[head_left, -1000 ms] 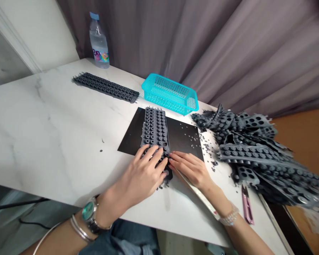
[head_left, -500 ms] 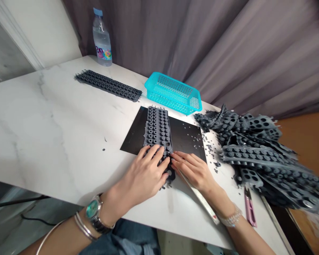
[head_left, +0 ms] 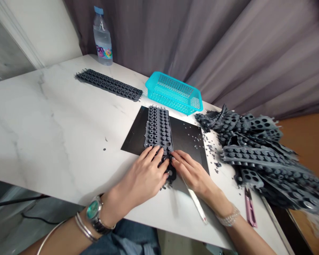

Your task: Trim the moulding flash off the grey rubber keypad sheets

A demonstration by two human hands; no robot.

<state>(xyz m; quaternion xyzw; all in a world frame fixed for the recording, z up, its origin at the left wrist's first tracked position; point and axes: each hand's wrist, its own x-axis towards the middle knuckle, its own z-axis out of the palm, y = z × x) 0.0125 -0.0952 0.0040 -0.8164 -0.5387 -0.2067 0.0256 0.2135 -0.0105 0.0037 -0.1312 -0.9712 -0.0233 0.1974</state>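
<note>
Left hand (head_left: 140, 173) on the lower end of a grey rubber strip with holes (head_left: 159, 131), fingers spread apart and pressing down, not clamped. Right hand (head_left: 192, 173) just beside it, fingers close together, tips touching the strip's edge. Strip lying flat on a black mat (head_left: 187, 136), over a marble table (head_left: 55, 117). Farther back, a blue basket (head_left: 172, 94) and a water bottle (head_left: 102, 39); to the right, a heap of rubber strips (head_left: 255, 156).

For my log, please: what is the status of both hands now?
Left hand flat on grey rubber strip on black mat. Right hand against strip's edge. Loose rubber bits scattered beside it.
</note>
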